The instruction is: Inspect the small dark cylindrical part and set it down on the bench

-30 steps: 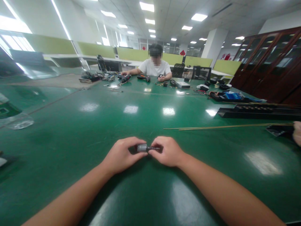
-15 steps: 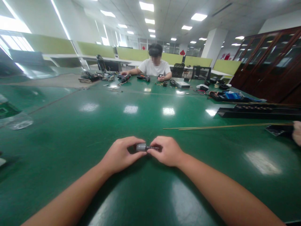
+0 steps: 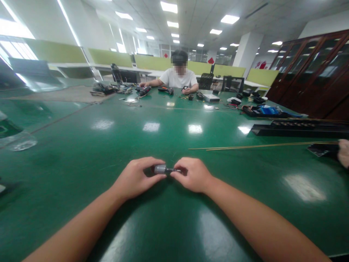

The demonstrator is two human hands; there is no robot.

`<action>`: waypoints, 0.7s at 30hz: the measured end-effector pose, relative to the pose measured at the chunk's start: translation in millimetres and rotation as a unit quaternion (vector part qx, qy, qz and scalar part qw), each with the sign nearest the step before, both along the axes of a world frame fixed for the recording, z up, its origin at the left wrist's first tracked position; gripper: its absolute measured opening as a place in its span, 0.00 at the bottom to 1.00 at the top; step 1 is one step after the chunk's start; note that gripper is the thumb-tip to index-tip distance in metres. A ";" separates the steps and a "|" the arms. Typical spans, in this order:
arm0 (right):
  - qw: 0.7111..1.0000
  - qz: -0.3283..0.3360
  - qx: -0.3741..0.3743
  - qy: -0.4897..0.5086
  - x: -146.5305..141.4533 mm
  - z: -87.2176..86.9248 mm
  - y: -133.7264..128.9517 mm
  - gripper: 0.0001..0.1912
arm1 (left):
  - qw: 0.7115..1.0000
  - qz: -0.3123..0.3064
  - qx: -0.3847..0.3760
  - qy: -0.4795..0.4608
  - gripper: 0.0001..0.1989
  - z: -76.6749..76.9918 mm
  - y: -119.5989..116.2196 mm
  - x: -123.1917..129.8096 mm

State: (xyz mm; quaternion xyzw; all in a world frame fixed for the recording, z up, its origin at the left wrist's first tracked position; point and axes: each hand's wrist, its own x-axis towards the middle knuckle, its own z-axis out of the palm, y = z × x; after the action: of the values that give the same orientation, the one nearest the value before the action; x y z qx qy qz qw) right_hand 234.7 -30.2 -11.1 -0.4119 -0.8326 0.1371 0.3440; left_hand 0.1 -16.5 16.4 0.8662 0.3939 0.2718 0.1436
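Observation:
Low over the green table, at the near middle, my left hand pinches a grey cylinder between thumb and fingers. From the cylinder's right end a thin dark shaft points right. My right hand has its thumb and fingers closed round the far end of this shaft. The shaft's tip is hidden within the right hand's fingers. The cylinder and shaft lie roughly level, in one line between the two hands.
Two thin brass rods lie at the right, near another person's hand. Black channel pieces are behind them. A clear bottle lies at the left. Across the table sits a person in a white shirt, among tools and parts.
My left hand and the grey cylinder have shifted slightly left, and more of the shaft shows between the hands. My right hand has hardly moved.

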 end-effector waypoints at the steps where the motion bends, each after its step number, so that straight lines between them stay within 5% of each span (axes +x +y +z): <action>1: 1.000 -0.001 -0.001 0.000 0.0 0.0 -0.1 0.07 | 1.000 0.000 0.000 -0.001 0.15 0.0 0.3 -0.3; 21: 1.000 -0.015 -0.020 -0.004 -0.4 1.5 -1.5 0.08 | 1.000 -0.018 0.004 -0.005 0.16 2.9 7.6 -10.7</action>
State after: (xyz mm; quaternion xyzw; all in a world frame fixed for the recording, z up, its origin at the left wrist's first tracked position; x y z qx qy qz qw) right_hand 234.3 -31.7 -9.6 -0.4315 -0.8247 0.1468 0.3348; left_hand -10.6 -8.8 19.3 0.8721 0.3766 0.2754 0.1472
